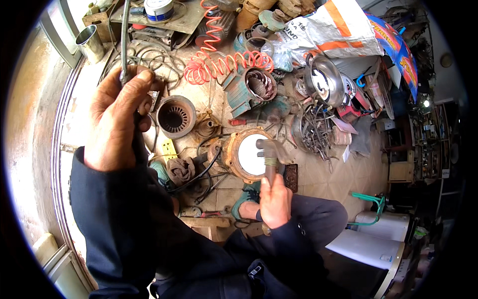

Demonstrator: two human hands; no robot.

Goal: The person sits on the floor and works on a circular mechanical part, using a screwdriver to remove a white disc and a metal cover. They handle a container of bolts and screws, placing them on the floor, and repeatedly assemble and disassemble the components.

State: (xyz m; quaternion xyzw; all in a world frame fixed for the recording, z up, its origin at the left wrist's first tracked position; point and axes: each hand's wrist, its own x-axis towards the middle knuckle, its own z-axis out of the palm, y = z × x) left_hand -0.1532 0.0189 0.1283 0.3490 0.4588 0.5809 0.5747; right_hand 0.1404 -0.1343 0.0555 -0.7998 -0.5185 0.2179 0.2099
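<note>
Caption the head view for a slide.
Right hand holds a hammer, left hand a grey rod; green motor housing on the floor beyond.

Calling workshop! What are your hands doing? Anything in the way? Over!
Left fingers around grey rod-like piece. Right fingers gripping hammer. White-faced round part below hammer, contact unclear. Floor cluttered, red coiled hose beyond.

Bright glare from left, dim right side, curved edges, shelves [432,145] seemingly soft
</note>
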